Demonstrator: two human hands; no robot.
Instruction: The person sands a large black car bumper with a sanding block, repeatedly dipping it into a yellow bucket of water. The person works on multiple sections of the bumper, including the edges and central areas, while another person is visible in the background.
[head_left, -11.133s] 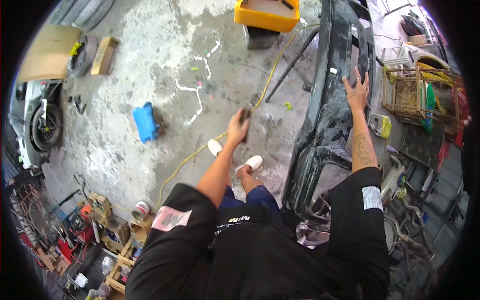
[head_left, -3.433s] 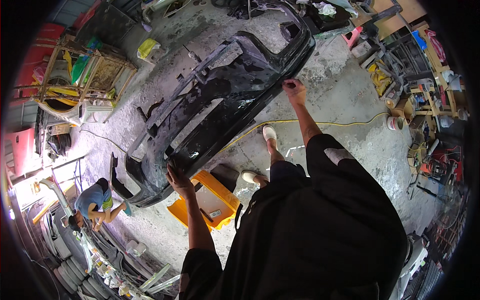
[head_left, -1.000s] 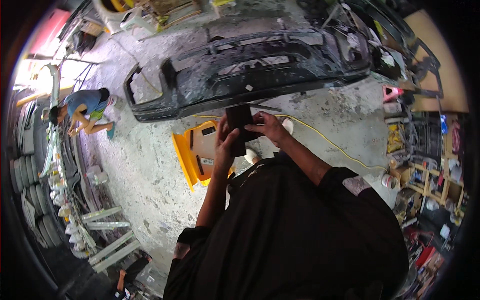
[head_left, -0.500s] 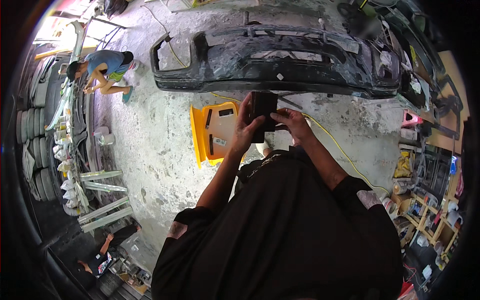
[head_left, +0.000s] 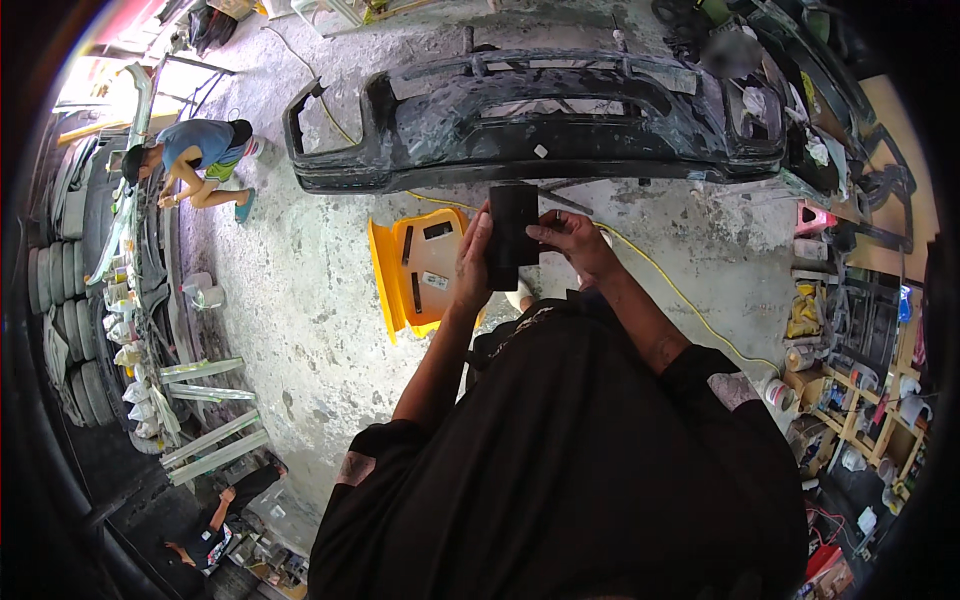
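In front of my body I hold a flat black rectangular piece [head_left: 515,225], with a narrower black part showing at its lower end; its exact kind does not show. My left hand [head_left: 474,258] is wrapped along its left side, the fingers partly hidden behind it. At its right edge my right hand [head_left: 570,240] pinches it between thumb and fingers. Beyond my hands a scuffed black car bumper [head_left: 450,125] lies across the work area, with grey patches on its surface. A yellow plastic stool [head_left: 387,275] is tipped over on the floor beside my left forearm.
A yellow hose [head_left: 675,290] runs across the concrete floor to my right. At the left, a person in a blue top [head_left: 195,145] bends beside a rack of parts; another person [head_left: 212,535] is at lower left. Shelves with containers [head_left: 850,420] stand at the right.
The black piece now faces up more squarely and has moved slightly left with both hands. The view has shifted a little; the blue-topped person remains bent over.
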